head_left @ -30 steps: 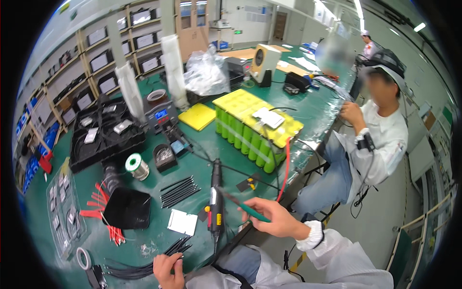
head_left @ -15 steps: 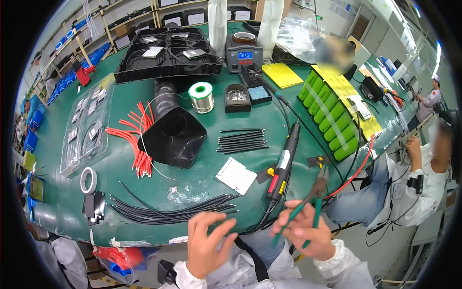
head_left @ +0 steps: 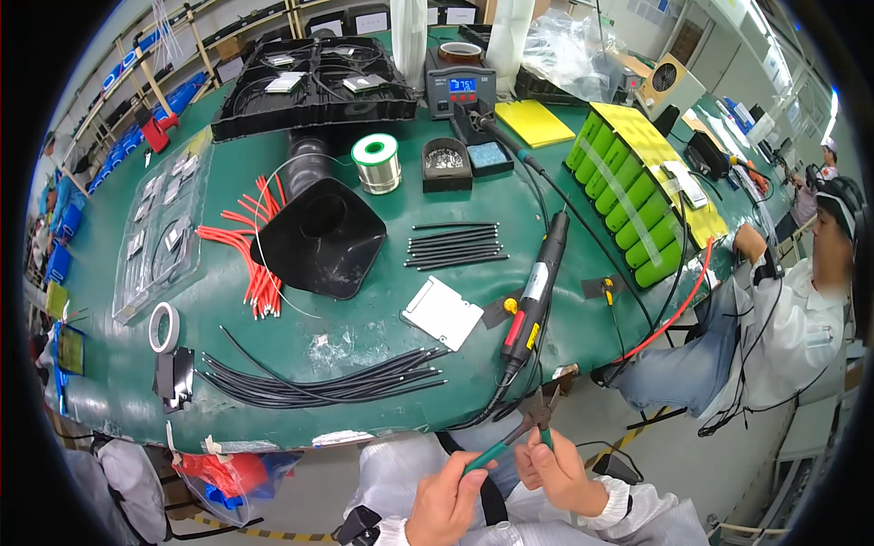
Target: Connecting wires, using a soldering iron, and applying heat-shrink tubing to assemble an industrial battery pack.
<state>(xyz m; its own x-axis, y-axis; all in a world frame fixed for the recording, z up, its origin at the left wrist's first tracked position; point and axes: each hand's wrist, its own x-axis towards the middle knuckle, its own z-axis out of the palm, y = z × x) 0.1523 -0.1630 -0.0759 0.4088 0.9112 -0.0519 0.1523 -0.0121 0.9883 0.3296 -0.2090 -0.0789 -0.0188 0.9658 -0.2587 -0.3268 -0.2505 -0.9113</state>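
From my remote end I count one left hand (head_left: 443,503), one right hand (head_left: 566,475), one pair of pliers (head_left: 540,415), one thick corded tool (head_left: 535,293), one green-celled pack (head_left: 633,202), one solder spool (head_left: 377,167), one white tape roll (head_left: 152,329), one soldering station (head_left: 461,91), one black hood (head_left: 317,264), one yellow slab (head_left: 534,124), two black wire bundles (head_left: 319,387).

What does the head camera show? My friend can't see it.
A left hand and a right hand hold green-handled pliers in front of a green table. On it are black wires, red wires, a white card and a pack of green cells.
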